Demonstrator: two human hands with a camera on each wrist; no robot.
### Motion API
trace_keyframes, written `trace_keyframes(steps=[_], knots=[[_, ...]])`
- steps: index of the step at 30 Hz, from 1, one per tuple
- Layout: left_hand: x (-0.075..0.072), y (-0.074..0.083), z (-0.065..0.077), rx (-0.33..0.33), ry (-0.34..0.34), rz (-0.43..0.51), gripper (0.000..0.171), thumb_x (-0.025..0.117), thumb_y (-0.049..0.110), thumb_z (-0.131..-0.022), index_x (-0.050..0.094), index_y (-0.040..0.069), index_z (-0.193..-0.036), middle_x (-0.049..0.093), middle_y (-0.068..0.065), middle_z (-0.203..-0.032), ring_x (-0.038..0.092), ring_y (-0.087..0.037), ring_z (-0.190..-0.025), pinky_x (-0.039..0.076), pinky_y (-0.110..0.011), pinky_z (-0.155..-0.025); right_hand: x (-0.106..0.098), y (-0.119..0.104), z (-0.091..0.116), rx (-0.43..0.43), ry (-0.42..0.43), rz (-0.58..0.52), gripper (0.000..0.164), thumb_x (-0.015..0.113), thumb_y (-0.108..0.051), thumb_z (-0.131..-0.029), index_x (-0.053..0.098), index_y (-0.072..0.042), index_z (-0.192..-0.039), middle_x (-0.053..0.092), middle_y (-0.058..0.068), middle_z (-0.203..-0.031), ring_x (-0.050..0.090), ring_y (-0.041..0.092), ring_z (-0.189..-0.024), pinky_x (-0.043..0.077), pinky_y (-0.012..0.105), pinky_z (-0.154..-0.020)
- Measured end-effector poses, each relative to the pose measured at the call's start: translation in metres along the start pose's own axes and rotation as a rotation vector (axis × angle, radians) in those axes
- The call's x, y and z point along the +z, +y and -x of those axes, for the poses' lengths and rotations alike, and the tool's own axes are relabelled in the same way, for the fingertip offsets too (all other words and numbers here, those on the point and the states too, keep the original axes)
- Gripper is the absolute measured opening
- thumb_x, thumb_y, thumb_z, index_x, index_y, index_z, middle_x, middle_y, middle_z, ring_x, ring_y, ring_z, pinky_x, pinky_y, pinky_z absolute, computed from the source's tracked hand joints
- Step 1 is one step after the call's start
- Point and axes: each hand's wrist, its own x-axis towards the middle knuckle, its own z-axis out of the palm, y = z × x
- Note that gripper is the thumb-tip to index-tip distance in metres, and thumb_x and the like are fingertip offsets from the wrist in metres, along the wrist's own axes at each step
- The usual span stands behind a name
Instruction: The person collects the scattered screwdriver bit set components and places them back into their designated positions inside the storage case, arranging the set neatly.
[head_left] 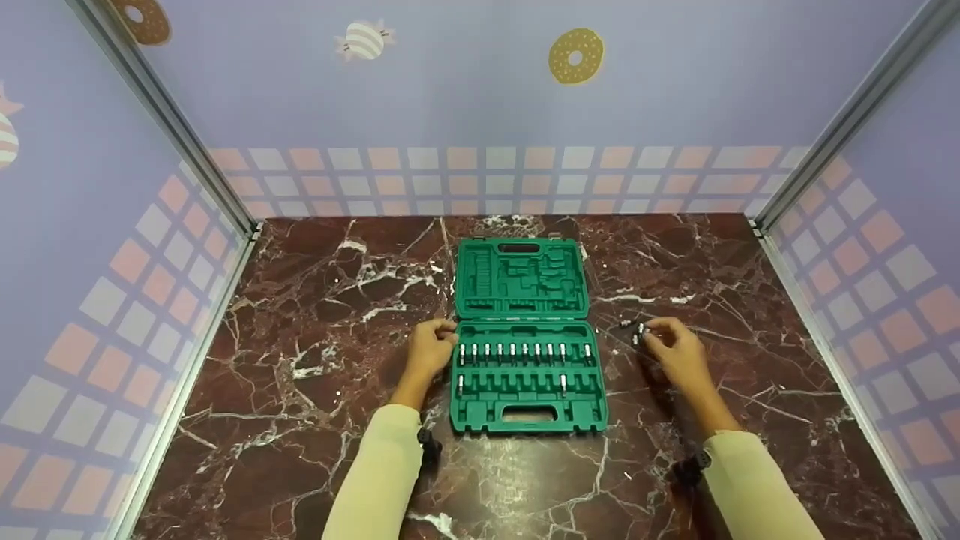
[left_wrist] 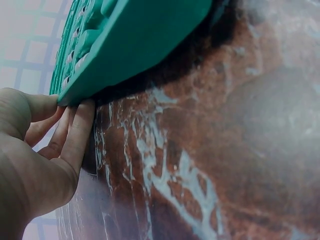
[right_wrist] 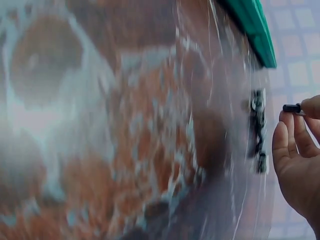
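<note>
A green plastic tool case lies opened flat on the table, its lid folded to the back. Small silver-and-black socket bits stand in its upper row, with a gap near the right end; two more sit in the lower row. At the case's left edge, my left hand grips the rim, thumb above and fingers against the side in the left wrist view. To the right of the case, my right hand pinches a small socket bit between thumb and fingers, its black end pointing outward.
Several loose bits lie on the table close to the right hand. The dark red marble-patterned table is bounded by purple walls at the back and both sides.
</note>
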Motion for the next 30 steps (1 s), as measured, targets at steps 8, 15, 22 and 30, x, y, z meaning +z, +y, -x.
trace_keyframes(steps=[8,15,22,30], knots=[[0.0,-0.002,-0.001,-0.016,0.005,-0.015,0.019,0.067,0.001,-0.095,0.077,0.001,-0.111,0.075,-0.016,-0.101,0.069,-0.032,-0.097,0.056,-0.046,-0.086,0.024,-0.021,0.004,-0.065,-0.149,-0.106,0.016,0.071,-0.004,-0.095,0.07,0.003,-0.11,0.072,0.015,-0.093,0.061,0.005,-0.075,0.049,0.019,-0.072],[0.0,-0.004,-0.002,-0.007,0.004,-0.02,0.019,0.067,0.001,-0.095,0.077,0.0,-0.111,0.075,-0.018,-0.102,0.069,-0.033,-0.098,0.056,-0.047,-0.086,0.038,-0.036,0.005,-0.106,-0.255,-0.109,0.012,0.072,-0.005,-0.095,0.07,0.001,-0.105,0.071,0.015,-0.091,0.062,0.008,-0.075,0.05,0.021,-0.07],[0.001,-0.003,-0.001,-0.022,0.001,-0.012,0.02,0.066,0.0,-0.095,0.077,0.0,-0.111,0.075,-0.017,-0.102,0.07,-0.032,-0.098,0.057,-0.045,-0.085,0.046,-0.052,0.003,-0.129,-0.36,-0.016,0.01,0.073,-0.006,-0.095,0.069,-0.002,-0.104,0.073,0.012,-0.092,0.066,0.014,-0.079,0.053,0.027,-0.068],[0.0,-0.001,-0.001,-0.005,-0.005,-0.044,0.018,0.067,0.002,-0.096,0.077,0.002,-0.111,0.075,-0.016,-0.103,0.07,-0.032,-0.098,0.056,-0.047,-0.086,0.053,-0.062,0.0,-0.189,-0.382,0.133,0.009,0.077,-0.008,-0.092,0.073,-0.006,-0.1,0.076,0.01,-0.093,0.069,0.022,-0.084,0.054,0.036,-0.074]])
